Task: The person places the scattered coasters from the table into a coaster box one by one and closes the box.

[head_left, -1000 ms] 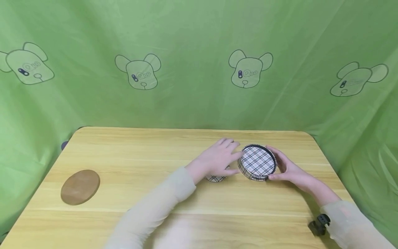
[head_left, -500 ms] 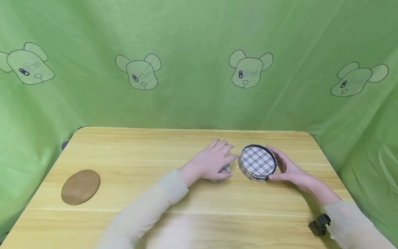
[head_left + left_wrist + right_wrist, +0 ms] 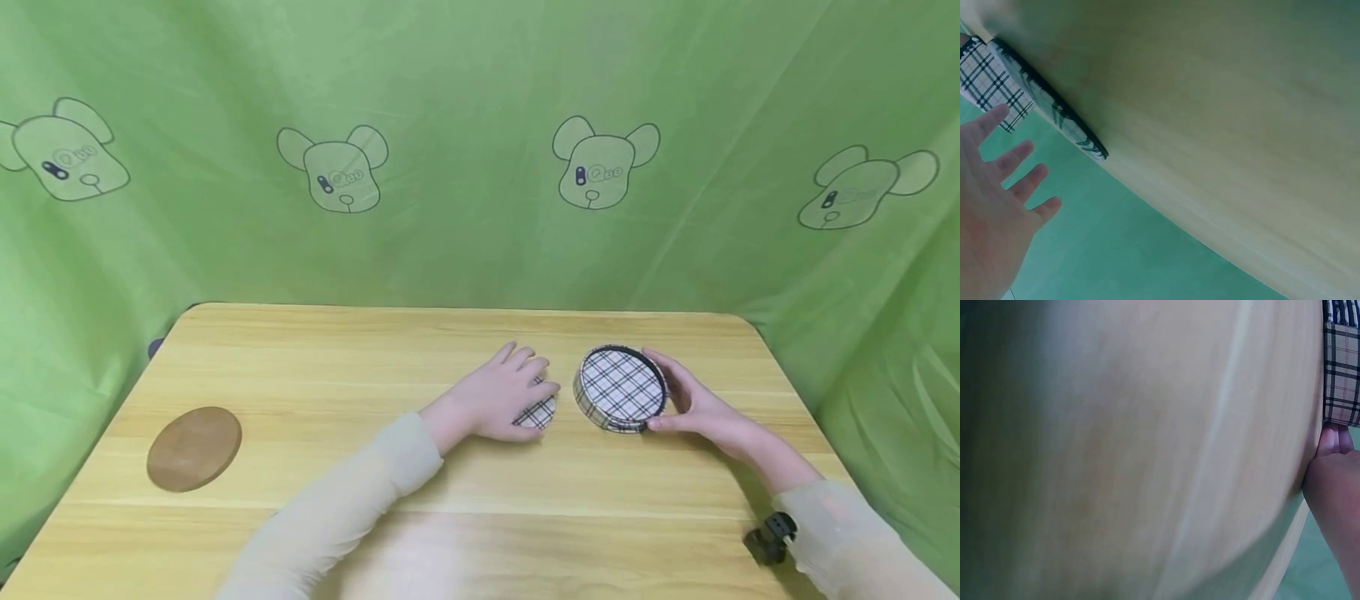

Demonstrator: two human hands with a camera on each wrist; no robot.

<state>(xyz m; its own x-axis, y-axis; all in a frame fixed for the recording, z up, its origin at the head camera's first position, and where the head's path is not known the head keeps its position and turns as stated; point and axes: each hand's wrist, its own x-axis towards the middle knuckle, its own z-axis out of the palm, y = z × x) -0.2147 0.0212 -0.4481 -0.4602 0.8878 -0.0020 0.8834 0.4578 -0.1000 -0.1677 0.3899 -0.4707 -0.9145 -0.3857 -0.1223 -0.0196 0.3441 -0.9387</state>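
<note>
You've got the plaid disc flat on the table, off the round plaid box, so parting looks done; left hand spread above it, gripping nothing, right hand curled round the box, release probably left.

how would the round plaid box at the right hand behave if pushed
The round plaid box looks likelier to slide than tip, being wide and low. Its evenly round outline suggests it would stay stiff.
</note>
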